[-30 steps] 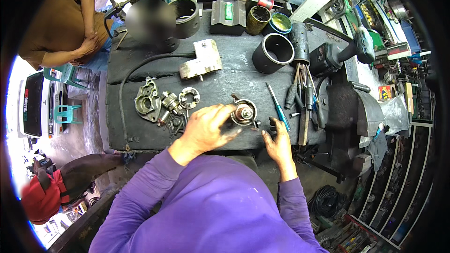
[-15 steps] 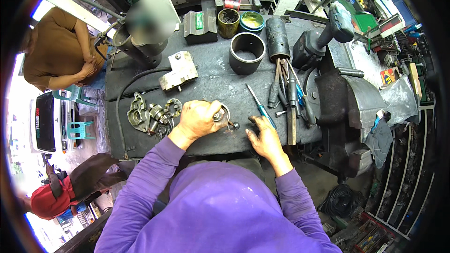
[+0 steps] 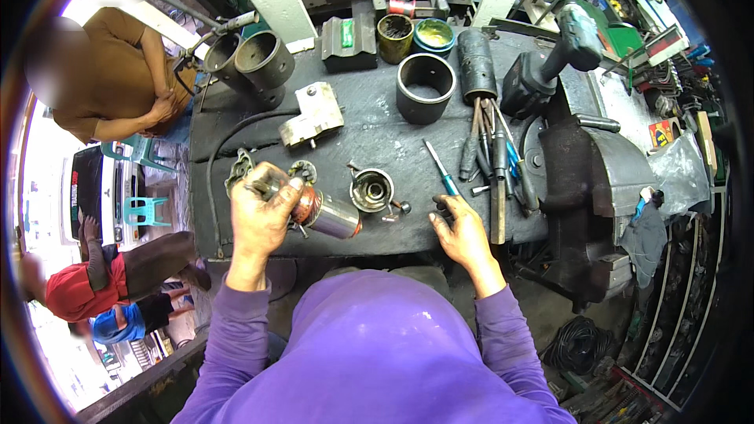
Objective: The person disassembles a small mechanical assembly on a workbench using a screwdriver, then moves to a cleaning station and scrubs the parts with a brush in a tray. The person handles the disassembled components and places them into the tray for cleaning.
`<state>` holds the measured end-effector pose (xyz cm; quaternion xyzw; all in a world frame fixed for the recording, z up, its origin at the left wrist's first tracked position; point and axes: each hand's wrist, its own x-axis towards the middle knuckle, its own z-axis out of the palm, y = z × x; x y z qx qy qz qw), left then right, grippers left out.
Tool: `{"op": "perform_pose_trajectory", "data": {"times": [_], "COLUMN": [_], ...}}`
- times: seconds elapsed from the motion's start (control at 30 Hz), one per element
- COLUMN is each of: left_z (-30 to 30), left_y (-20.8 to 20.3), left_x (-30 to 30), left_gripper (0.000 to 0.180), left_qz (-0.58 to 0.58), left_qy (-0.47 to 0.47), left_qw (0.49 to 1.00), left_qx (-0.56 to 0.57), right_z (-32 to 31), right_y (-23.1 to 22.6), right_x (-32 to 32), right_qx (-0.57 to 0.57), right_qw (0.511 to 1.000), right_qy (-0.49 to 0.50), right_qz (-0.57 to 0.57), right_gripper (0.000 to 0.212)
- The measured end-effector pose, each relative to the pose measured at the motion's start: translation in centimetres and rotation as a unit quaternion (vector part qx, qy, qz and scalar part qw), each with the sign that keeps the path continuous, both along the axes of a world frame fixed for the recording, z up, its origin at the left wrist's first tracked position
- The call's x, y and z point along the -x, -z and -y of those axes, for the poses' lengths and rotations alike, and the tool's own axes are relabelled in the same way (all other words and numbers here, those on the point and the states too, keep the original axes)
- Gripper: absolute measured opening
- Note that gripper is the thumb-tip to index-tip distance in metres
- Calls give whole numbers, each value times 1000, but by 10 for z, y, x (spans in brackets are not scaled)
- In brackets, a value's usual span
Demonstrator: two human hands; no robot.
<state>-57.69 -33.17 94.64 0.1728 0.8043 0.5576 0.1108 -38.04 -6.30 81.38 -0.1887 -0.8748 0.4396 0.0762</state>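
My left hand point(image 3: 263, 216) is closed around one end of a motor armature point(image 3: 334, 216), with copper windings and a shiny steel core, tilted above the bench. Just right of it, a round metal motor housing point(image 3: 371, 190) stands with its open end up, its hollow inside showing. My right hand point(image 3: 465, 237) rests low over the bench, thumb and fingers apart, fingertips dark. Beside those fingertips lies the blue handle of a screwdriver point(image 3: 440, 166). Partly hidden behind my left hand are a metal casting point(image 3: 239, 169) and a small round part point(image 3: 302, 171).
A dark metal cylinder point(image 3: 426, 88), two tins point(image 3: 395, 38), a pale metal block point(image 3: 311, 114) and a cordless impact wrench point(image 3: 550, 63) stand on the bench point(image 3: 377, 247). Several tools point(image 3: 499, 157) lie to the right, near a large vise point(image 3: 589, 180). People stand at the left.
My left hand has moved left from the motor housing with the armature, uncovering the housing's opening. My right hand stays beside the screwdriver. The whole view has shifted slightly.
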Motion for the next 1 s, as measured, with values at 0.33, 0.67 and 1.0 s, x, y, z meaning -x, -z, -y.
{"op": "perform_pose_trajectory", "data": {"times": [0.33,0.67,1.0], "left_z": [60,-11,-9], "left_y": [111,140,84], "left_x": [-10,73,57], "left_gripper": [15,54,67], "left_qz": [296,42,-1], "left_qy": [-84,116,97], "left_qw": [946,955,919], "left_qx": [-105,271,381], "right_z": [48,87,64], "right_y": [0,-3,-15], "right_x": [-1,5,-9], "right_qx": [12,-36,-62], "right_qw": [986,989,993], "right_qy": [-87,-72,39], "right_qz": [140,125,89], "right_gripper": [34,38,31]}}
